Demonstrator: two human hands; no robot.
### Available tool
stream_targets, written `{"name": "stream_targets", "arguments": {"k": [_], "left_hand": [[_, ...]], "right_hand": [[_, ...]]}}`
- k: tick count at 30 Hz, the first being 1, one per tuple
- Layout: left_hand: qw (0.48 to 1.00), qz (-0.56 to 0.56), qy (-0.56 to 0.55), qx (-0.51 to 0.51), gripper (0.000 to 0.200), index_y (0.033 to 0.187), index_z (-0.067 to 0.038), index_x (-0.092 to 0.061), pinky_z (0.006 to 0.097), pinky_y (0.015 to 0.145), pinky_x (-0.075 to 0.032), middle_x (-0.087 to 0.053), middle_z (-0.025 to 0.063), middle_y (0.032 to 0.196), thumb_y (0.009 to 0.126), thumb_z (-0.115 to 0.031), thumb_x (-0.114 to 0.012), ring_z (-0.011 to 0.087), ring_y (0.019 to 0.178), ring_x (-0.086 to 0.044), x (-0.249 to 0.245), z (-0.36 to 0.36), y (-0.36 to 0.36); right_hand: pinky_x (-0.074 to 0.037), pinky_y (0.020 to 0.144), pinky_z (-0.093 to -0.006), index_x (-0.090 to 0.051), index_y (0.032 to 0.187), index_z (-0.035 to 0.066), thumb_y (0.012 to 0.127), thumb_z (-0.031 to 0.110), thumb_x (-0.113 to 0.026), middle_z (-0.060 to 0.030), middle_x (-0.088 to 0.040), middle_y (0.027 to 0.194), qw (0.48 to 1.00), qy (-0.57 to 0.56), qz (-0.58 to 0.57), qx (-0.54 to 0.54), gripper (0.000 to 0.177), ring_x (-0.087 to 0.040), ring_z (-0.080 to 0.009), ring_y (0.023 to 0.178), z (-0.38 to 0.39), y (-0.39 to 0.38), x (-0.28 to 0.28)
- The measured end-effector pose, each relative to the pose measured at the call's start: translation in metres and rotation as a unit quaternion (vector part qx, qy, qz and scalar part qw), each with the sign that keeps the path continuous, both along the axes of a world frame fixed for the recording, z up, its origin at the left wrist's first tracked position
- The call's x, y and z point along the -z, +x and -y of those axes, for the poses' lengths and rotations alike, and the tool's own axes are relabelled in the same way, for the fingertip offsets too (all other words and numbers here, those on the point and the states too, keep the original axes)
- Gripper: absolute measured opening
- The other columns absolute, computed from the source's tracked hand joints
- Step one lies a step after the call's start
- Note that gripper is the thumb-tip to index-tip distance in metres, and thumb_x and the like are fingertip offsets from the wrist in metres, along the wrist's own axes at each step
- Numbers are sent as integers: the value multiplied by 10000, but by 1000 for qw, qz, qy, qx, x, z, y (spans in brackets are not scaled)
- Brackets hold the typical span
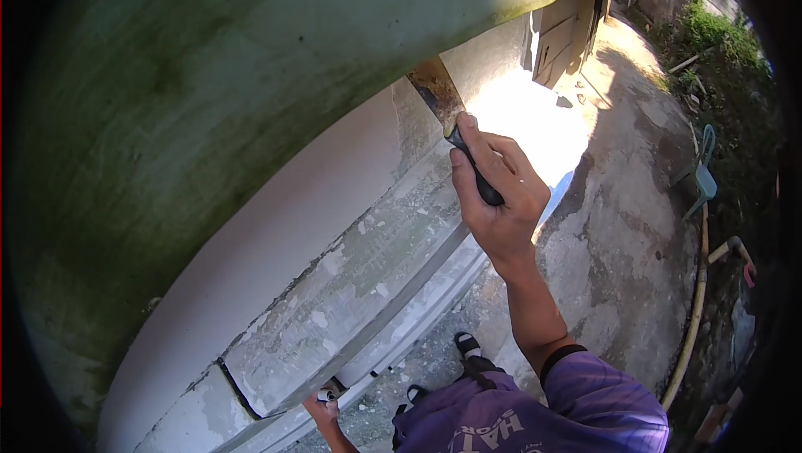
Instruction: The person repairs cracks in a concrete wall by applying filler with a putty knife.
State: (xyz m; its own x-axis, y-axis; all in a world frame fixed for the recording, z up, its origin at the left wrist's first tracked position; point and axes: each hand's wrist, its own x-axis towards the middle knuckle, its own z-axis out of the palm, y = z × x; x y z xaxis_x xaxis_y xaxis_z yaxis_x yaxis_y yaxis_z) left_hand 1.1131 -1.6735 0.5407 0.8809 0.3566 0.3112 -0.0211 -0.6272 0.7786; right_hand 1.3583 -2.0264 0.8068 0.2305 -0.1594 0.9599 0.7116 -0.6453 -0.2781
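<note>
A putty knife (pixel 436 89) with a dark handle and a stained, rusty blade is gripped in my right hand (pixel 505 190). Its blade tip meets the lower edge of the green, mossy surface (pixel 209 60). My left hand (pixel 322 408), low in the view, is closed around a small whitish cylindrical object (pixel 327 395) beside the ledge; what it is I cannot make out. Between the hands runs a concrete ledge (pixel 351 277) with patchy, peeling paint, below a smooth whitish wall (pixel 276 202).
Rough concrete ground (pixel 618 227) stretches along the right. A light blue-green chair (pixel 706 179), a long pipe (pixel 692 336) and green plants (pixel 718 35) line its far side. A dark gap (pixel 238 390) cuts the ledge. My sandalled feet show below.
</note>
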Motion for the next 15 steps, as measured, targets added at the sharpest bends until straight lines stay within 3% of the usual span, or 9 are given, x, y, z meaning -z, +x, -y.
{"name": "stream_targets", "arguments": {"k": [5, 9, 15], "left_hand": [[1000, 29, 4, 5, 828, 761, -23, -668, 400, 690, -477, -640, 95, 712, 777, -838, -522, 269, 712, -633, 2, -3, 2], [999, 34, -6, -2, 817, 763, -23, -668, 382, 653, -469, -628, 85, 703, 774, -830, -540, 244, 677, -615, 4, -2, -1], [998, 49, -19, -24, 799, 808, -15, -658, 347, 612, -452, -605, 61, 697, 771, -809, -578, 199, 650, -588, 10, -4, -1]], "right_hand": [[-522, 563, -250, -713, 1229, 85, 805, -5, -759, -97, -686, 926, 1000, 7, -22, -4, 436, -658, -115, 663, 0, -3, 4], [-488, 555, -237, -710, 1246, 102, 805, -12, -759, -89, -689, 925, 999, -2, 7, 44, 458, -613, -97, 629, -7, 2, -25], [-513, 565, -250, -710, 1237, 82, 800, -23, -754, -98, -694, 936, 1000, 7, -29, 5, 451, -641, -110, 658, -6, -8, 9]]}}
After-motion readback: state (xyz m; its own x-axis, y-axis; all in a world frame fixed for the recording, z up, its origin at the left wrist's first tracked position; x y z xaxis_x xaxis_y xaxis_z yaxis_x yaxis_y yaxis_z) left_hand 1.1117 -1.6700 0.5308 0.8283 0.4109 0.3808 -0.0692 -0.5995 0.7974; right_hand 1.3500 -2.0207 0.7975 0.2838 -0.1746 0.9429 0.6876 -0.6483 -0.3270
